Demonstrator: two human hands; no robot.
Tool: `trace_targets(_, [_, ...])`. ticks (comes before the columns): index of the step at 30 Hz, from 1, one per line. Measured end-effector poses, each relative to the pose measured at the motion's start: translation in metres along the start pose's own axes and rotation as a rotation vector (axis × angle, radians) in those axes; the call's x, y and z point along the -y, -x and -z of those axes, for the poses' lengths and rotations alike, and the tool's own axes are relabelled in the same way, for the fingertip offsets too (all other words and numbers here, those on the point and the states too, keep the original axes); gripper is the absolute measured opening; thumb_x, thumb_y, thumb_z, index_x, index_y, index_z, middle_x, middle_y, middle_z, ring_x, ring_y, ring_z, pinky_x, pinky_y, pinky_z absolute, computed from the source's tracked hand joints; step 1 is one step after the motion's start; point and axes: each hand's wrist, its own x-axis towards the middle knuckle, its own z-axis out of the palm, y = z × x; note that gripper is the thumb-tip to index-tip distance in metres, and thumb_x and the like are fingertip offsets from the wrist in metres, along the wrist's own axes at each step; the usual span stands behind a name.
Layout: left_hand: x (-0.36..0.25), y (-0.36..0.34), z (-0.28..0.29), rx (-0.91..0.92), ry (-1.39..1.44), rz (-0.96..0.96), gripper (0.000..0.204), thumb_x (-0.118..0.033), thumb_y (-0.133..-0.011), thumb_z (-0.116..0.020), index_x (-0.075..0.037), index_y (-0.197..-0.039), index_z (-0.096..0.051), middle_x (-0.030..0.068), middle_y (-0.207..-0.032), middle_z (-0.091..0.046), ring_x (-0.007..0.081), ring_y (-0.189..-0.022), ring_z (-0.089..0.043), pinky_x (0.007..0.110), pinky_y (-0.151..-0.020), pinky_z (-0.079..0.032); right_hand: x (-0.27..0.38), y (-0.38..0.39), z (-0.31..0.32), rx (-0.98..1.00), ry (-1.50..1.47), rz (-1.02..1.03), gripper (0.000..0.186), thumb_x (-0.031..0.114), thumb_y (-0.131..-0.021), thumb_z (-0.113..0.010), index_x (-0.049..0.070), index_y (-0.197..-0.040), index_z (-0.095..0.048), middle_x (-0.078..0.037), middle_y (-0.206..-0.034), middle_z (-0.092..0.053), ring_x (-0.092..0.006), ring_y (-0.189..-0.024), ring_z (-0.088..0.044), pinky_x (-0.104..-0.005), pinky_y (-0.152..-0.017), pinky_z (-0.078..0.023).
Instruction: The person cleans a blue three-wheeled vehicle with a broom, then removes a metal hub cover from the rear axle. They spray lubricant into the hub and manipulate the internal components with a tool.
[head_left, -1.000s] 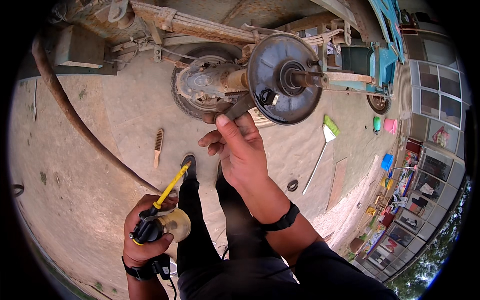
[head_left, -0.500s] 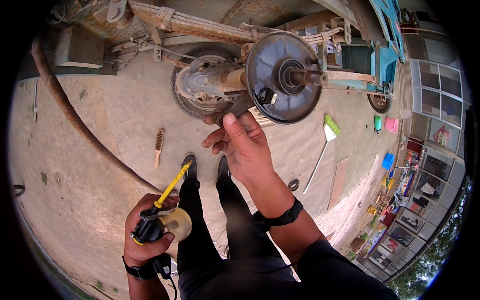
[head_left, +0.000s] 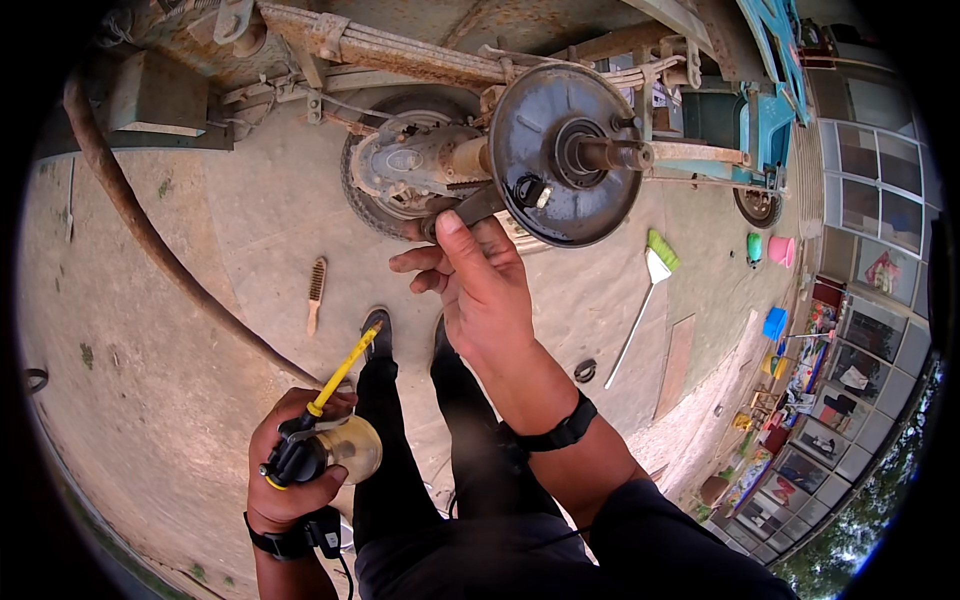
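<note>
My left hand (head_left: 292,450) is wrapped round an oil can (head_left: 352,450) with a clear, yellowish body, a black pump head and a long yellow spout pointing up and to the right. My right hand (head_left: 483,295) pinches the end of a dark metal lever (head_left: 484,204) between thumb and fingers. This lever reaches out from behind a round, dark brake backing plate (head_left: 530,120), where its far end is hidden. From the plate's middle a rusty spindle (head_left: 620,155) sticks out to the right. A greasy axle housing (head_left: 410,160) lies to the left of the plate.
A rusty leaf spring (head_left: 400,48) runs overhead. On the left, a long curved wooden pole (head_left: 160,240) slants down towards my left hand. A wire brush (head_left: 317,290), a ring-shaped part (head_left: 585,371) and a green-and-white broom (head_left: 660,260) lie on the concrete floor (head_left: 250,220).
My right hand has shifted slightly left and up, along with the lever end. The oil can in my left hand has hardly moved.
</note>
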Motion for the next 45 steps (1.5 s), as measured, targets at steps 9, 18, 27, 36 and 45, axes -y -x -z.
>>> trace_targets(9, [0.000,0.002,-0.003,-0.010,0.014,-0.005,0.059,-0.002,-0.063,-0.071,0.002,-0.121,-0.063,0.0185,-0.119,-0.064,0.0364,-0.121,-0.061,0.049,-0.109,-0.044,0.002,-0.001,0.004,0.008,0.034,-0.033,0.023,0.030,-0.104,-0.062,0.010,-0.114,-0.064,-0.009,-0.108,-0.073,-0.0251,-0.091,-0.075,-0.0316,-0.067,-0.055])
trace_targets(18, [0.015,0.008,0.008,0.032,0.011,-0.048,0.071,0.000,-0.063,-0.072,-0.003,-0.132,-0.057,0.0191,-0.121,-0.065,0.0377,-0.121,-0.062,0.048,-0.107,-0.045,0.010,-0.007,0.027,-0.034,-0.042,0.094,0.016,0.023,-0.103,-0.063,0.015,-0.115,-0.069,-0.009,-0.106,-0.075,-0.0215,-0.093,-0.074,-0.0297,-0.065,-0.058])
trace_targets(27, [0.032,0.014,0.015,0.039,-0.061,-0.064,0.071,0.001,-0.063,-0.072,-0.003,-0.132,-0.056,0.0200,-0.122,-0.065,0.0353,-0.120,-0.063,0.045,-0.105,-0.046,0.007,-0.007,0.021,-0.105,0.019,0.212,0.010,0.018,-0.100,-0.068,0.012,-0.107,-0.070,-0.006,-0.095,-0.076,-0.0163,-0.075,-0.073,-0.0311,-0.061,-0.059])
trace_targets(36, [0.050,0.016,0.017,-0.002,0.046,-0.101,0.067,0.000,-0.060,-0.071,0.001,-0.125,-0.058,0.0218,-0.121,-0.066,0.0342,-0.117,-0.064,0.045,-0.103,-0.048,0.008,-0.008,0.024,-0.097,0.036,0.235,0.022,0.019,-0.101,-0.064,0.008,-0.120,-0.065,-0.010,-0.095,-0.074,-0.0176,-0.077,-0.072,-0.0329,-0.064,-0.059])
trace_targets(45, [0.052,0.018,0.021,-0.034,0.120,-0.019,0.066,-0.002,-0.057,-0.070,0.003,-0.123,-0.060,0.0226,-0.122,-0.066,0.0343,-0.116,-0.064,0.044,-0.104,-0.047,0.003,-0.008,0.027,-0.101,0.185,0.258,0.021,0.025,-0.100,-0.065,0.008,-0.113,-0.065,-0.008,-0.099,-0.071,-0.0176,-0.083,-0.065,-0.0296,-0.067,-0.055])
